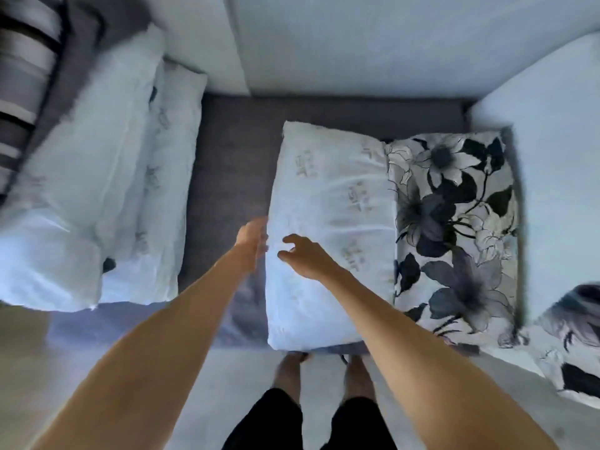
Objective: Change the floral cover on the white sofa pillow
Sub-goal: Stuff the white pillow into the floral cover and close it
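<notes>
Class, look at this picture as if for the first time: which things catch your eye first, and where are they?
The black-and-white floral cover stands out, half pulled over the right end of the white pillow on the grey sofa seat. Two bare hands reach in from below: the left hand at the pillow's left edge, the right hand above its white part.

Cool, even daylight, soft shadows; motion blur throughout, worst at left edge; wide-angle bending at borders
</notes>
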